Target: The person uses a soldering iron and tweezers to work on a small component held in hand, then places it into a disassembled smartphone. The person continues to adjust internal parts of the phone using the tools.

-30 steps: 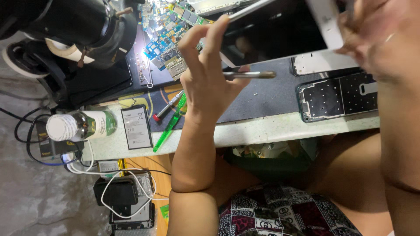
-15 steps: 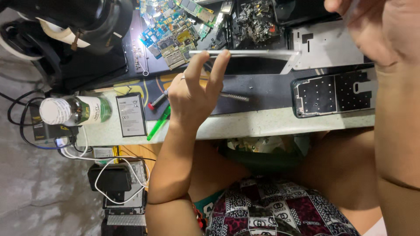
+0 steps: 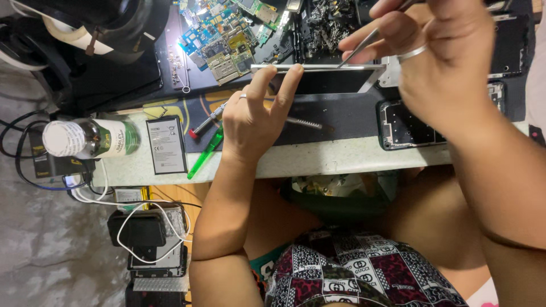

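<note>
Above the black mat [image 3: 341,116], the left hand [image 3: 250,122] is pinching the phone frame [image 3: 318,77] by its near edge, while the right hand [image 3: 438,57] is gripping tweezers [image 3: 364,45] against it. Too much prying could be cracking that frame. Beside the mat are lying one battery [image 3: 166,145], one bottle [image 3: 91,138] and two screwdrivers [image 3: 206,150].

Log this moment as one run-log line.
left hand: steadies phone frame on edge | right hand: tweezers at frame's top edge | battery lies left
</note>
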